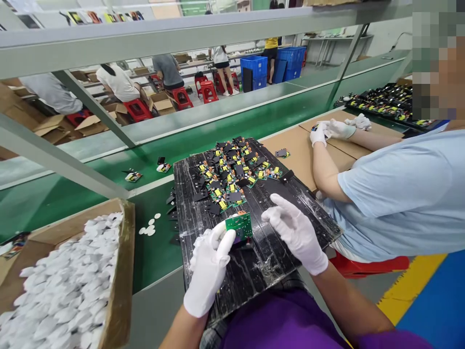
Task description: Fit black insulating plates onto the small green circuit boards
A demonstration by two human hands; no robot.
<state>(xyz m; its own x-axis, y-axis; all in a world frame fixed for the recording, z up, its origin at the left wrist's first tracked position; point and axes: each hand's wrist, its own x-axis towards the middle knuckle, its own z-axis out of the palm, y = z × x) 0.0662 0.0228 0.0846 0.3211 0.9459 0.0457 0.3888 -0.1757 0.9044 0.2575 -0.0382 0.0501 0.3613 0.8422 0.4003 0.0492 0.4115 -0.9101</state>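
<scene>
Left hand [210,269] clamped, thumb against fingers, on a green circuit board [239,225], held above the black panel [259,266]. Board lay just right of the thumb tip, between the hands, long axis unclear. Right hand [294,233] stood apart, farther off, fingers loosely parted, nothing visibly held.

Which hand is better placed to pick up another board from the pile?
Probably the right hand: it seems to hold nothing and is open close to the pile of boards, while the left hand grips a green board.
</scene>
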